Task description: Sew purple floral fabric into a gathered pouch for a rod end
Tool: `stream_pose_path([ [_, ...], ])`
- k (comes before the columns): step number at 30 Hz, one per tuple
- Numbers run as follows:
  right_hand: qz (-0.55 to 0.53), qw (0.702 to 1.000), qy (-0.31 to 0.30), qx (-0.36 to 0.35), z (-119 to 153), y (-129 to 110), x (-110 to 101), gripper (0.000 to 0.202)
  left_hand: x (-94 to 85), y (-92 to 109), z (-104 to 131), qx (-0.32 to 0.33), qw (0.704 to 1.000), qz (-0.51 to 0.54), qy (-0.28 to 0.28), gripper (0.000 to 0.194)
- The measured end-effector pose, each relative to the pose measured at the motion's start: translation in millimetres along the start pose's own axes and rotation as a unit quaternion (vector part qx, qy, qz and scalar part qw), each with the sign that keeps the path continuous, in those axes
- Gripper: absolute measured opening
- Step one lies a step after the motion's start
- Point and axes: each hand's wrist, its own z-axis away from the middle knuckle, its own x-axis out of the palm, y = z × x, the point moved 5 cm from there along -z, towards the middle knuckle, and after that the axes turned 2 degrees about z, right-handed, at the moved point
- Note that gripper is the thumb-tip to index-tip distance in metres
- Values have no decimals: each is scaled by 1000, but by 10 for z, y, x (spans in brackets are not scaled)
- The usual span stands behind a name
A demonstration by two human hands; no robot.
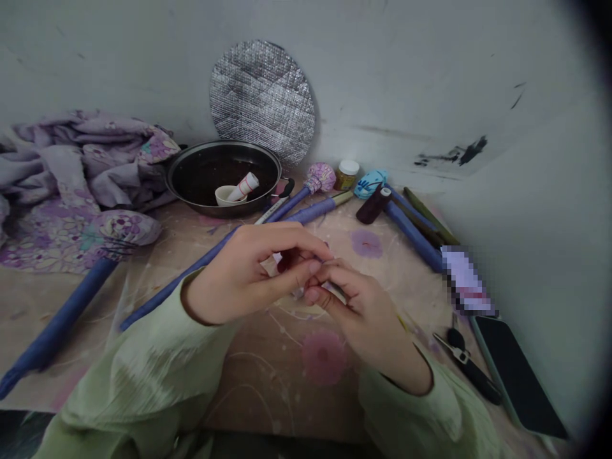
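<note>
My left hand [258, 271] and my right hand [363, 306] meet fingertip to fingertip above the middle of the table. The fingers of both are pinched together around something small, mostly hidden; bits of dark red and whitish material show between and below the left fingers. What exactly each hand grips cannot be made out. Beyond the hands lie blue-wrapped sticks; one long blue stick [191, 271] passes behind my left wrist, and another [306, 191] ends in a purple floral cloth ball [320, 177].
A black pan [174, 188] holds a small cup and white roll. Crumpled purple cloth [81, 159] lies left, a silver disc [262, 95] leans on the wall. Farther right are a jar [347, 175], dark thread spool [370, 209], cutting tool [471, 373] and phone [519, 376].
</note>
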Motion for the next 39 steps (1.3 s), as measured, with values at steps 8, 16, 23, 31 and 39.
stream_pose_path([
  [8, -96, 993, -53, 41, -58, 166, 72, 11, 32, -57, -53, 10, 1000, 0, -17, 13],
  [16, -295, 941, -106, 129, -103, 262, 219, 21, 74, -257, -81, -6, 1000, 8, -9, 13],
  [23, -481, 859, -28, 171, -97, 289, 214, 21, -6, -296, -83, 13, 990, -43, 135, 14],
  [31, -541, 833, 44, 104, -123, 167, 55, 13, 191, -126, -62, -31, 997, 46, 56, 10],
  [39, -534, 837, 84, 89, -100, 187, 21, 7, 289, -159, -28, -59, 984, 118, 121, 10],
])
